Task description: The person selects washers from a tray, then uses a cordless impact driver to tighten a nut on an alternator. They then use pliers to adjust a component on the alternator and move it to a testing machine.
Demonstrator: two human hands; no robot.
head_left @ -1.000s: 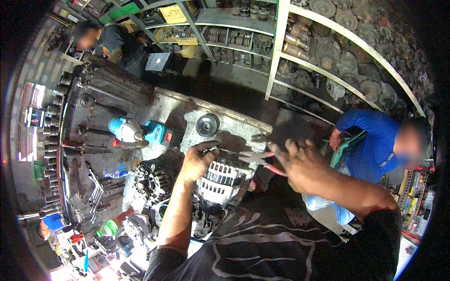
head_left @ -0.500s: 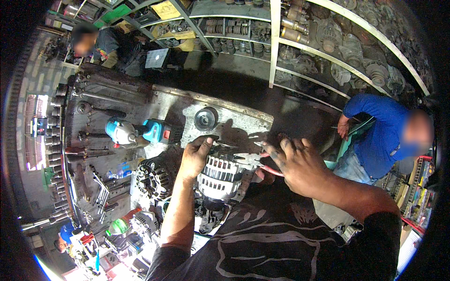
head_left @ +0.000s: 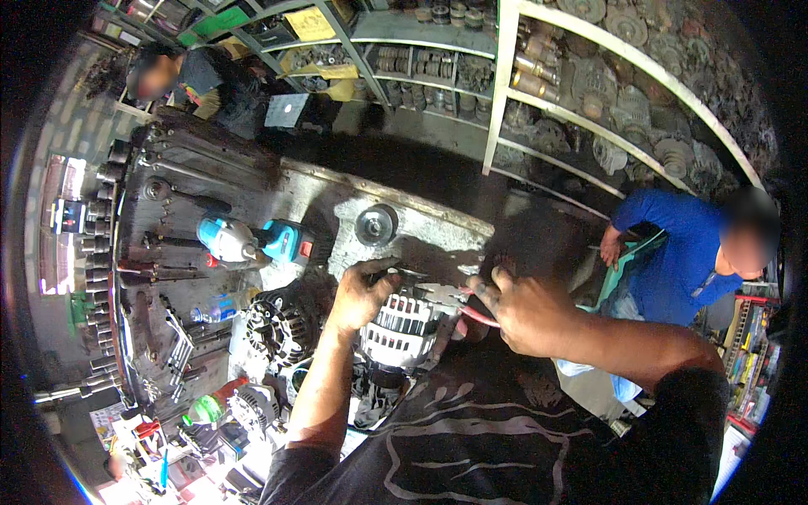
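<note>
An alternator (head_left: 397, 330) with a slotted silver housing stands on the bench in front of me. At its upper left edge my left hand (head_left: 362, 295) is closed, thumb against bent fingers. Whether a small part is also pinched there is hard to make out. My right hand (head_left: 532, 313) is wrapped around the red handles of a pair of pliers (head_left: 477, 316). The pliers' metal jaws reach left, over the top end of the alternator; their exact contact is unclear. A round dark pulley (head_left: 375, 225) lies on the bench beyond my left hand.
A blue cordless impact wrench (head_left: 252, 241) lies left of the pulley, with a second alternator (head_left: 276, 326) nearer me. Wrenches and a ratchet (head_left: 181, 194) line the bench's left part. A person in blue (head_left: 673, 244) sits at right; another person (head_left: 210, 84) is at far left.
My right hand's fingers have closed in around the pliers' handles, and the jaws look closer together. My left fingers are more curled at the alternator's top. The view has shifted slightly.
</note>
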